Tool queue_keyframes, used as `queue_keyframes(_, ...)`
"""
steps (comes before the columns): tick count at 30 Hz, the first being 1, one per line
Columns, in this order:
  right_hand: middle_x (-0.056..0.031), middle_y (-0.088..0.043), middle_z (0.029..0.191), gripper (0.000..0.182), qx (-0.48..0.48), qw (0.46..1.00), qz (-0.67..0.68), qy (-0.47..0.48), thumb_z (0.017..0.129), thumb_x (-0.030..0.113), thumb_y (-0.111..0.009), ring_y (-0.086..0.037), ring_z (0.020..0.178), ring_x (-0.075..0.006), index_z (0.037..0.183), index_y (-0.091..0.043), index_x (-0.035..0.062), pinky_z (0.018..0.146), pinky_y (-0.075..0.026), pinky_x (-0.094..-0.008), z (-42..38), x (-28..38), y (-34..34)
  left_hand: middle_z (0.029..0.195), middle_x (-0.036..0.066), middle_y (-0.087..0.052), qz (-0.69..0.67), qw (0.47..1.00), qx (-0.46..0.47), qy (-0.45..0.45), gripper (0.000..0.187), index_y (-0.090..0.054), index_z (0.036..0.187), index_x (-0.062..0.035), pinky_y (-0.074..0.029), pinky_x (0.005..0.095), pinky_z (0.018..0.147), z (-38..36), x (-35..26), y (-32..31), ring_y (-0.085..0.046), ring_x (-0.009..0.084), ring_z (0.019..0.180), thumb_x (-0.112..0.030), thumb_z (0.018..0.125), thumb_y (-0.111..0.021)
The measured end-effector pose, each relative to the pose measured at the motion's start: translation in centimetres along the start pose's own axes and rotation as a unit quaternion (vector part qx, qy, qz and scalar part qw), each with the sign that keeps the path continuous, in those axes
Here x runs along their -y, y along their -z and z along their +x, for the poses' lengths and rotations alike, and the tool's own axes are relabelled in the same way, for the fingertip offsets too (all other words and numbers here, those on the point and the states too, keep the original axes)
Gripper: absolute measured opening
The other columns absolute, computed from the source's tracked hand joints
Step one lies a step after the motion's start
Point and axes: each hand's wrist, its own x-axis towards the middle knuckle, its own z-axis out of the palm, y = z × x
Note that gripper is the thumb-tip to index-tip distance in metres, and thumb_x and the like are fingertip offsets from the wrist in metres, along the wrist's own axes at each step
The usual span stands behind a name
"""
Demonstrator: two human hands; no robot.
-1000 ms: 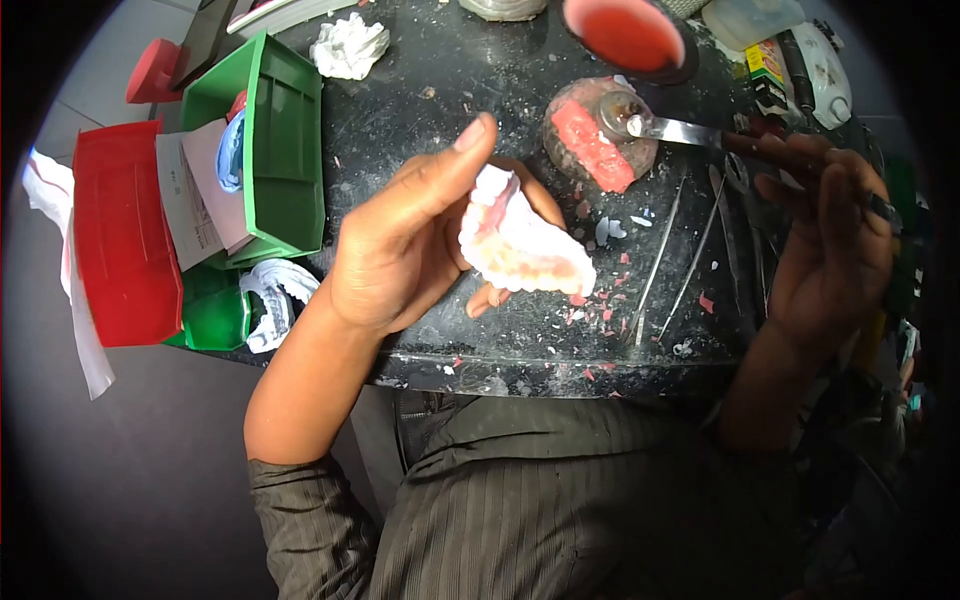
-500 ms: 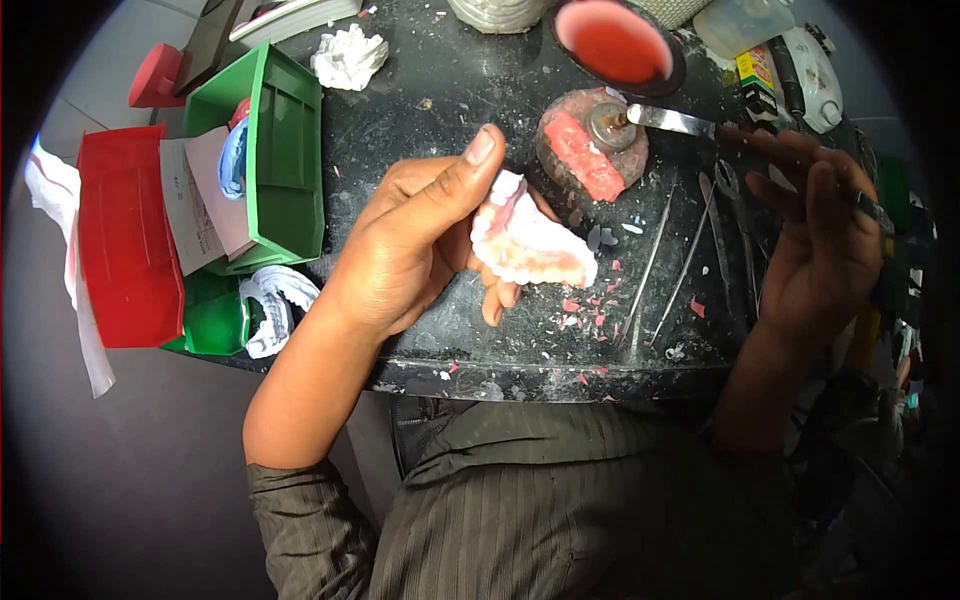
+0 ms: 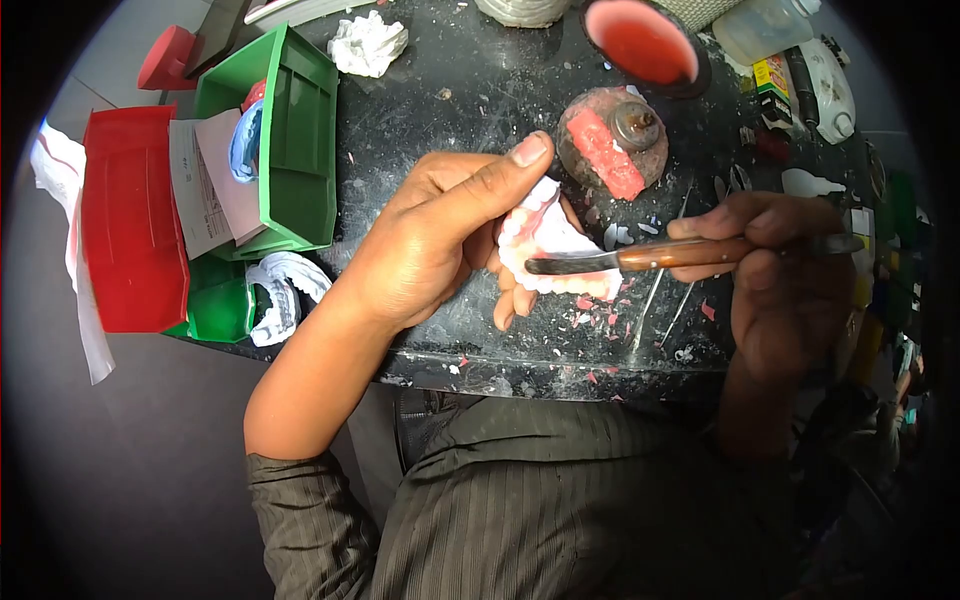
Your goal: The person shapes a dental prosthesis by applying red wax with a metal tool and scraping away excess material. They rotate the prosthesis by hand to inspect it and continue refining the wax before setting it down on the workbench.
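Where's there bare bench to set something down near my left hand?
The black bench is mostly bare, just specks, between the green bin and spirit lamp, beyond your left hand and nearer than the crumpled tissue. It's crowded right of the dental model: pink shavings and thin metal instruments lie there, with the wooden-handled wax knife held above.

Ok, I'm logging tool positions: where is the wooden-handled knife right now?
In the head view, the wooden-handled knife is right of centre, held in the right hand, its blade pointing left across the dental cast in the left hand.

Dark striped shirt point(image 3: 490, 500), creased elbow-length left sleeve point(image 3: 305, 500)
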Motion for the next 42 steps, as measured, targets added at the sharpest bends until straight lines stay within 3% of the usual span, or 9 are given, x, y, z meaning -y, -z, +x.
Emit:
queue_keyframes(2, -0.0195, -0.057, 0.108, 0.018, -0.021, 0.998, 0.003, -0.051, 0.096, 0.006, -0.055, -0.067, 0.093, -0.0345, 0.105, -0.058, -0.0085, 0.079, -0.062, -0.0477, 0.3, 0.4, -0.5, 0.068, 0.021, -0.065, -0.002, 1.000, 0.000, -0.002, 0.060, -0.063, 0.093, 0.0133, -0.051, 0.0305, 0.038, 0.0, 0.1, 0.0, -0.063, 0.0236, 0.048, -0.039, 0.103, -0.035)
queue_keyframes(9, -0.0181, -0.060, 0.101, 0.016, -0.074, 0.996, -0.036, -0.026, 0.094, 0.007, -0.057, -0.067, 0.093, -0.0341, 0.099, -0.060, -0.0086, 0.076, -0.062, -0.0456, -0.3, -0.5, -1.1, 0.067, 0.021, -0.064, -0.040, 0.999, 0.008, 0.011, 0.059, -0.063, 0.093, 0.0127, -0.052, 0.0321, 0.038, 0.0, 0.1, 0.0, -0.064, 0.0254, 0.048, -0.038, 0.104, -0.035)
queue_keyframes(11, -0.0231, -0.061, 0.102, 0.016, -0.069, 0.996, 0.001, 0.060, 0.094, 0.005, -0.057, -0.069, 0.090, -0.0350, 0.102, -0.057, -0.0094, 0.075, -0.063, -0.0441, -0.3, -1.2, -1.2, 0.066, 0.021, -0.064, -0.038, 0.999, 0.007, 0.014, 0.059, -0.063, 0.093, 0.0124, -0.052, 0.0325, 0.038, 0.0, 0.0, 0.1, -0.064, 0.0258, 0.048, -0.038, 0.104, -0.035)
queue_keyframes(14, -0.0262, -0.061, 0.102, 0.019, -0.075, 0.997, -0.016, -0.004, 0.093, 0.003, -0.056, -0.069, 0.086, -0.0356, 0.106, -0.054, -0.0101, 0.075, -0.063, -0.0447, -0.4, -0.4, -1.2, 0.070, 0.018, -0.065, -0.060, 0.998, 0.015, 0.019, 0.055, -0.062, 0.083, 0.0077, -0.053, 0.0335, 0.041, 0.0, 0.2, 0.3, -0.064, 0.0245, 0.049, -0.041, 0.101, -0.044)
queue_keyframes(24, -0.0285, -0.061, 0.105, 0.024, -0.061, 0.997, -0.006, 0.049, 0.098, 0.005, -0.048, -0.069, 0.090, -0.0375, 0.113, -0.053, -0.0128, 0.075, -0.063, -0.0406, 0.0, -0.1, 1.4, 0.076, 0.025, -0.065, -0.060, 0.998, 0.018, 0.014, 0.057, -0.058, 0.100, 0.0131, -0.055, 0.0360, 0.041, 0.2, 0.0, 0.2, -0.065, 0.0289, 0.052, -0.039, 0.103, -0.033)
queue_keyframes(26, -0.0285, -0.061, 0.110, 0.027, -0.227, 0.969, -0.081, 0.056, 0.100, 0.007, -0.045, -0.068, 0.096, -0.0363, 0.115, -0.053, -0.0148, 0.078, -0.062, -0.0372, 0.5, 0.5, 2.6, 0.078, 0.026, -0.065, -0.067, 0.997, 0.030, 0.013, 0.058, -0.056, 0.101, 0.0140, -0.055, 0.0366, 0.043, 0.3, 0.1, 0.4, -0.065, 0.0299, 0.055, -0.038, 0.102, -0.032)
queue_keyframes(34, -0.0276, -0.066, 0.101, 0.022, -0.307, 0.935, -0.172, 0.028, 0.096, 0.006, -0.055, -0.071, 0.086, -0.0307, 0.108, -0.055, -0.0131, 0.069, -0.063, -0.0365, 1.3, 0.0, 2.3, 0.093, 0.035, -0.064, -0.114, 0.991, 0.071, -0.014, 0.056, -0.052, 0.111, 0.0161, -0.058, 0.0411, 0.055, 0.5, 0.3, 0.7, -0.068, 0.0370, 0.067, -0.035, 0.096, -0.034)
queue_keyframes(37, -0.0269, -0.066, 0.102, 0.023, -0.307, 0.937, -0.164, 0.016, 0.097, 0.008, -0.055, -0.070, 0.089, -0.0302, 0.108, -0.056, -0.0126, 0.071, -0.063, -0.0364, 1.2, 0.1, 2.6, 0.096, 0.036, -0.063, -0.116, 0.989, 0.088, -0.032, 0.054, -0.051, 0.112, 0.0157, -0.058, 0.0420, 0.056, 0.6, 0.3, 0.7, -0.069, 0.0388, 0.069, -0.033, 0.093, -0.036)
queue_keyframes(42, -0.0250, -0.064, 0.111, 0.025, -0.256, 0.966, 0.021, -0.028, 0.100, 0.011, -0.050, -0.067, 0.100, -0.0305, 0.112, -0.054, -0.0105, 0.078, -0.062, -0.0353, 0.1, 0.1, 4.5, 0.098, 0.037, -0.062, -0.127, 0.986, 0.104, -0.039, 0.053, -0.051, 0.113, 0.0153, -0.059, 0.0434, 0.057, 0.6, 0.4, 1.0, -0.069, 0.0407, 0.071, -0.032, 0.092, -0.037)
